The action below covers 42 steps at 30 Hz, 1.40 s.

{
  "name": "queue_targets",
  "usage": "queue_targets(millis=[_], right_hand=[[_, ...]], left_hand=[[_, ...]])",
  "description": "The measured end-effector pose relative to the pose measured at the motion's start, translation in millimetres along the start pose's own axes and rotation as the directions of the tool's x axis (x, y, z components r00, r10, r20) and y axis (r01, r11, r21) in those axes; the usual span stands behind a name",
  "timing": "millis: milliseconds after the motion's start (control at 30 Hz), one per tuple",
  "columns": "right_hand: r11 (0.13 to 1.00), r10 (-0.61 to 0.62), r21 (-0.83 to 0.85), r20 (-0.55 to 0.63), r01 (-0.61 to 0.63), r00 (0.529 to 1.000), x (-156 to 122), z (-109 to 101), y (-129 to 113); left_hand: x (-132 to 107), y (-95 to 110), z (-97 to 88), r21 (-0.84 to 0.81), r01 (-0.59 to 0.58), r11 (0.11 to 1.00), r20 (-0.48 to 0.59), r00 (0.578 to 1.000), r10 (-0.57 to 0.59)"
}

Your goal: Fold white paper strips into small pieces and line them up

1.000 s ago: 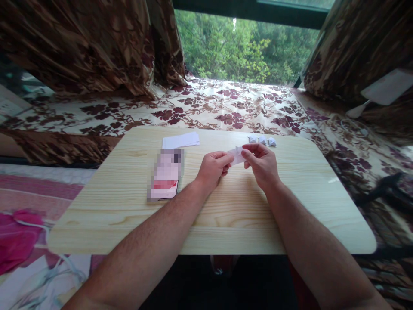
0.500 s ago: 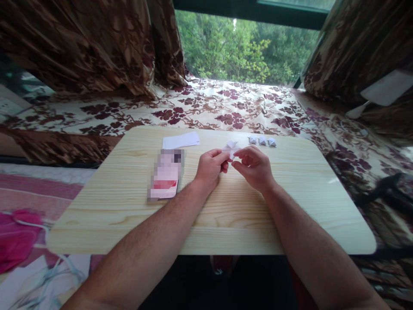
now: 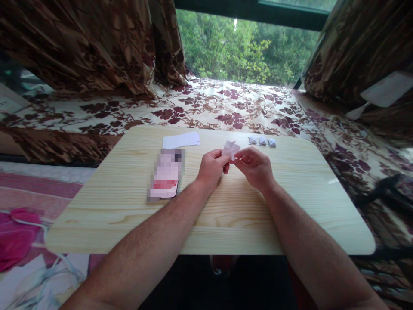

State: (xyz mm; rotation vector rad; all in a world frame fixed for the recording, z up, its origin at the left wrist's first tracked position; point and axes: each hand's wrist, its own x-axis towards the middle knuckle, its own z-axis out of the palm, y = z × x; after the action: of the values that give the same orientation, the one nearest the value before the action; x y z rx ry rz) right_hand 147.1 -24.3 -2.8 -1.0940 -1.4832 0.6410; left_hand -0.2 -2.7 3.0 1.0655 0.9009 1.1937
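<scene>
A small piece of folded white paper (image 3: 230, 148) with pointed corners and creases is held up over the middle of the table. My left hand (image 3: 213, 165) pinches its lower left side between thumb and fingers. My right hand (image 3: 255, 165) is closed at its lower right edge, thumb and forefinger together on the paper. The fingers cover the paper's lower part. Just beyond my right hand, three small folded paper pieces (image 3: 262, 141) stand in a row.
A stack of white paper (image 3: 181, 140) lies at the table's back left. Nearer me rests a phone (image 3: 165, 174), partly blurred out. The pale wooden table (image 3: 116, 181) has rounded corners and meets a flower-patterned cloth (image 3: 232, 105) below the window.
The right thumb and forefinger, apart before, have closed on the paper's edge. The paper has turned to show more of its creased face. Other things stay where they were.
</scene>
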Motion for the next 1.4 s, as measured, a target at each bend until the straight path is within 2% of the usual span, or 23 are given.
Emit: queue_targets(millis=[267, 633, 767, 967, 1267, 1400], right_hand=[[0.999, -0.006, 0.041, 0.014, 0.005, 1.0, 0, 0, 0], [0.999, 0.017, -0.042, -0.031, -0.018, 0.999, -1, 0, -3], [0.994, -0.026, -0.108, -0.042, 0.021, 0.999, -1, -1, -5], [0.942, -0.161, -0.294, 0.018, 0.159, 0.987, 0, -5, -20], [0.953, -0.181, -0.247, 0.005, 0.176, 0.984, -1, -4, -24], [0.955, -0.165, -0.251, 0.001, 0.16, 0.986, -1, -4, -21]], left_hand=[[1, -2, -2.2, 0.099, -0.067, 0.993, 0.001, 0.998, 0.067], [1, -5, -4.9, 0.209, -0.084, 0.974, 0.023, 0.996, 0.081], [-1, -3, -2.7, 0.212, -0.097, 0.972, 0.031, 0.995, 0.093], [-3, -1, 0.3, 0.179, -0.085, 0.98, 0.018, 0.996, 0.083], [-5, 2, 0.6, 0.265, -0.102, 0.959, 0.033, 0.995, 0.096], [-5, 2, 0.1, 0.231, -0.097, 0.968, 0.035, 0.995, 0.092]])
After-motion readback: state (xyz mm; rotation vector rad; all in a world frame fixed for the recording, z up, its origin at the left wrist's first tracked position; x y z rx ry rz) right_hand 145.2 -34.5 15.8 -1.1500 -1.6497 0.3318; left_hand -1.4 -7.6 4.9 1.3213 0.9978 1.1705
